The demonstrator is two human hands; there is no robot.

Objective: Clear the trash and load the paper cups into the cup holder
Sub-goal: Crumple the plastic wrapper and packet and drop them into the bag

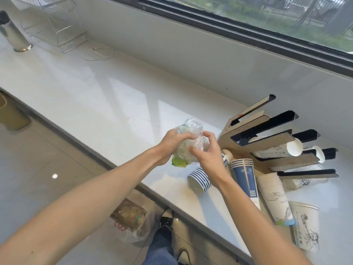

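Observation:
A crumpled clear plastic bag (188, 133) with green and white scraps inside is held above the white counter (107, 96). My left hand (171, 144) grips its left side and my right hand (208, 153) pinches its right side. To the right stands a black and cardboard cup holder (267, 134) with white paper cups (277, 151) lying in its slots. Loose stacks lie in front of it: blue-striped cups (199, 180), a blue stack (245, 176), a white printed stack (275, 197) and a single white cup (306, 226).
A metal thermos (13, 33) and a clear acrylic rack (59, 25) stand at the counter's far left, with a thin white cable (97, 54) nearby. Below the counter edge sits a plastic bag of trash (131, 220) on the floor. A beige bin (10, 115) is at the left.

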